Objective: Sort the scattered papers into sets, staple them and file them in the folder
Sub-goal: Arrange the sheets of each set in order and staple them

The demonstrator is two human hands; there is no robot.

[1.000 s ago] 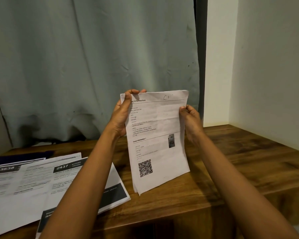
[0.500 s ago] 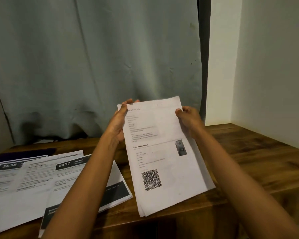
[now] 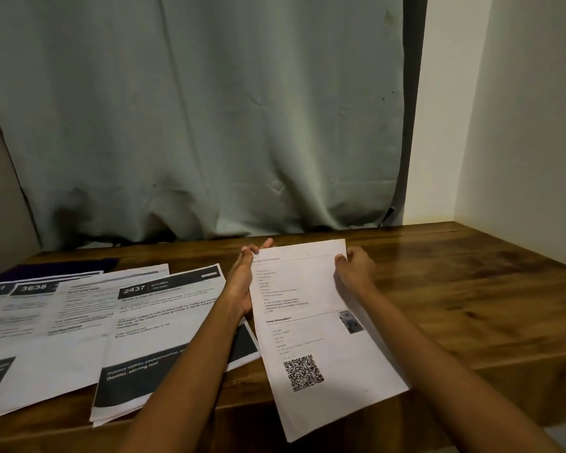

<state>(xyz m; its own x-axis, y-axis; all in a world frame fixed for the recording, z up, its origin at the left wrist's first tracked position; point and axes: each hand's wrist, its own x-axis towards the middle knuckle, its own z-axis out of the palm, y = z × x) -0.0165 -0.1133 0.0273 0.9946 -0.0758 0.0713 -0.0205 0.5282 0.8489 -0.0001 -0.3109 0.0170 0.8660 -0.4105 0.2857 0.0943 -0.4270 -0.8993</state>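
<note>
A set of white sheets with a QR code (image 3: 311, 325) lies flat on the wooden table (image 3: 471, 305), its near end hanging over the front edge. My left hand (image 3: 242, 282) rests against the set's left edge with its fingers stretched out straight. My right hand (image 3: 353, 273) pinches the set's far right corner with curled fingers. To the left, a printed sheet headed 2437 (image 3: 164, 322) lies on top of another stack, partly under my left forearm. Further left lie more sheets, one headed 3638 (image 3: 40, 322).
A dark purple flat thing (image 3: 89, 264) shows at the back left, behind the sheets. A grey-green curtain (image 3: 209, 125) hangs along the table's far edge. A white wall (image 3: 520, 125) bounds the table on the right.
The QR-code set, held upright above the table a second ago, has come down flat onto the table. My left hand's fingers have straightened along its edge.
</note>
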